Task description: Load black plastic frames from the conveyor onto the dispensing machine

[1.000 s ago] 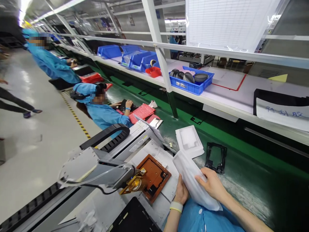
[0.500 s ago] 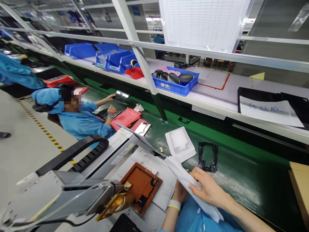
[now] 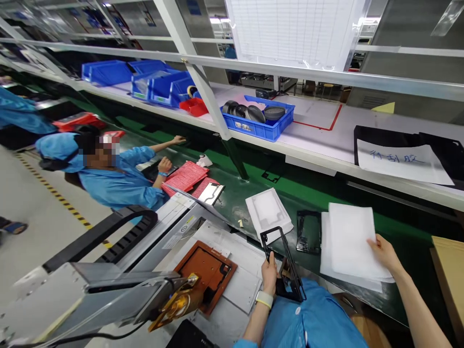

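Observation:
My left hand (image 3: 269, 271) is closed on the side of a thin black plastic frame (image 3: 284, 263), held upright and tilted in front of my blue smock. My right hand (image 3: 382, 251) is stretched out to the right and pinches the edge of a white foam sheet (image 3: 350, 239), which lies on a small stack of such sheets on the green belt (image 3: 366, 285). Another black frame (image 3: 309, 231) lies flat on the belt between my hands. A white foam tray (image 3: 267, 213) sits just beyond it.
An orange-brown fixture plate (image 3: 203, 271) sits on the machine bed at my left, with a grey arm and brass nozzle (image 3: 174, 304) over it. A seated co-worker in blue (image 3: 112, 176) works up the line. Blue bins (image 3: 259, 121) line the shelf. A cardboard box (image 3: 449, 270) stands at right.
The white foam wrap has come off the black frame. My right hand carried the sheet right onto the stack on the belt; my left hand kept the bare frame.

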The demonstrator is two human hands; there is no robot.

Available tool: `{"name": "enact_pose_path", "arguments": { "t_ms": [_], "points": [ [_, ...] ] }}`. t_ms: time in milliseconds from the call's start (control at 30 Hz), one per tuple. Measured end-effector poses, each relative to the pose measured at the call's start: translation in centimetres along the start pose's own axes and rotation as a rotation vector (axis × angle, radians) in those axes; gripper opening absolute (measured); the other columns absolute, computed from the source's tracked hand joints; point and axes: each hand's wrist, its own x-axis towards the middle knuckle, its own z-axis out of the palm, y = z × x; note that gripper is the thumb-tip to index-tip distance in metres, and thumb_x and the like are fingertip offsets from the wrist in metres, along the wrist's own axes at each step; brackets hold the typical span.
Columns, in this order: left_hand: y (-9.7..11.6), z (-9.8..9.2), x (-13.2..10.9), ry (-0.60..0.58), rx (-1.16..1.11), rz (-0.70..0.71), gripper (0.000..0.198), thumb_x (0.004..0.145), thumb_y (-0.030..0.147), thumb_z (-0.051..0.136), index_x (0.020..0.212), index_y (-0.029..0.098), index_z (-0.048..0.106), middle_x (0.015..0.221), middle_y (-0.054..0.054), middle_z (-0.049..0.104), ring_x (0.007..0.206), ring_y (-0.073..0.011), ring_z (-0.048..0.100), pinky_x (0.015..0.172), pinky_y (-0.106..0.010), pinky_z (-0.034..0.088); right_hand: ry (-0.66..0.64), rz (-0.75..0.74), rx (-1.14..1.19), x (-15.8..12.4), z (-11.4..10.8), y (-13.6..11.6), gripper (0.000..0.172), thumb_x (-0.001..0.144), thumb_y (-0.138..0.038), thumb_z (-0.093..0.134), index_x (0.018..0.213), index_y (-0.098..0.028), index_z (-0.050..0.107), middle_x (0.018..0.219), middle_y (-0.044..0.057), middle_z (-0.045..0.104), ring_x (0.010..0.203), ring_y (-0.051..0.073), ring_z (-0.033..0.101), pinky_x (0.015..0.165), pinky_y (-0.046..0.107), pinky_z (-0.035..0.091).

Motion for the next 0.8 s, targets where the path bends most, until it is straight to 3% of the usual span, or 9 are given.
{"name": "enact_pose_path", "arguments": {
  "t_ms": [100,167,233,300,367,400,500,667,800],
  "points": [
    [0.0,-0.5,0.0,0.041,0.070,0.038,0.073,0.072,0.093,0.062,0.075,0.023,0.040,0.059,0.007,0.036,0.048,-0.0087,0.035,0.045,-0.025,0.028,0.103,0.164,-0.135,1.9,-1.1,8.6,0.048,0.078,-0.056,0.063,0.101,-0.015,0.064,0.092,0.015,0.072,0.089,0.032,0.069,0.079,0.041,0.055],
    [0.1,-0.6,-0.1,0.051,0.114,0.065,0.075,0.074,0.095,0.058,0.075,0.023,0.041,0.060,0.006,0.036,0.050,-0.0091,0.036,0.046,-0.026,0.029,0.231,0.299,-0.281,2.0,0.1,11.3,0.063,0.075,-0.048,0.065,0.124,-0.007,0.065,0.113,0.025,0.071,0.109,0.042,0.068,0.093,0.051,0.055],
    [0.2,-0.7,-0.2,0.054,0.130,0.075,0.076,0.075,0.097,0.055,0.076,0.023,0.041,0.061,0.006,0.035,0.051,-0.0090,0.035,0.046,-0.026,0.029,0.419,0.343,-0.416,1.2,3.1,11.0,0.082,0.079,-0.047,0.062,0.145,0.002,0.054,0.134,0.037,0.059,0.130,0.052,0.058,0.106,0.062,0.048],
    [0.3,-0.8,-0.5,0.061,0.136,0.079,0.078,0.075,0.100,0.052,0.078,0.023,0.041,0.061,0.006,0.034,0.051,-0.0090,0.034,0.046,-0.026,0.028,0.473,0.209,-0.401,-0.5,7.7,7.9,0.080,0.087,-0.050,0.054,0.148,0.002,0.052,0.144,0.038,0.053,0.139,0.052,0.050,0.113,0.066,0.042],
    [0.2,-1.0,-0.7,0.079,0.149,0.079,0.081,0.073,0.103,0.047,0.079,0.023,0.041,0.061,0.007,0.033,0.051,-0.0094,0.033,0.046,-0.027,0.027,0.234,0.038,-0.131,-3.3,13.2,3.2,0.069,0.093,-0.055,0.047,0.138,-0.005,0.061,0.145,0.030,0.058,0.137,0.041,0.056,0.117,0.055,0.045],
    [0.1,-1.1,-0.7,0.089,0.158,0.080,0.082,0.072,0.105,0.045,0.079,0.023,0.042,0.061,0.006,0.033,0.051,-0.0097,0.034,0.046,-0.027,0.029,-0.007,-0.005,0.040,-4.9,15.9,0.6,0.069,0.099,-0.060,0.039,0.138,-0.009,0.061,0.143,0.026,0.062,0.131,0.036,0.061,0.113,0.050,0.049],
    [-0.4,-1.5,-0.6,0.099,0.153,0.070,0.086,0.069,0.108,0.043,0.082,0.022,0.044,0.064,0.006,0.034,0.053,-0.0104,0.038,0.048,-0.027,0.034,-0.526,-0.081,0.317,-9.5,22.3,-5.7,0.075,0.104,-0.074,0.036,0.154,-0.019,0.046,0.136,0.015,0.068,0.117,0.027,0.069,0.095,0.043,0.059],
    [-1.4,-2.0,-0.6,-0.067,0.048,0.018,0.093,0.059,0.108,0.053,0.092,0.021,0.047,0.067,0.007,0.045,0.053,-0.0090,0.039,0.051,-0.027,0.038,-0.545,-0.117,0.174,-12.0,24.7,-8.1,0.071,0.106,-0.078,0.023,0.119,-0.017,0.056,0.089,0.005,0.071,0.058,0.020,0.063,0.062,0.035,0.052],
    [-2.1,-1.5,-1.8,-0.117,0.061,0.039,0.093,0.063,0.105,0.054,0.100,0.020,0.049,0.076,0.002,0.059,0.058,-0.0123,0.051,0.061,-0.032,0.049,-0.568,-0.243,-0.002,-10.7,24.9,-5.3,0.060,0.109,-0.071,0.025,0.122,-0.019,0.052,0.095,0.006,0.070,0.076,0.023,0.069,0.075,0.036,0.051]
  ]
}}
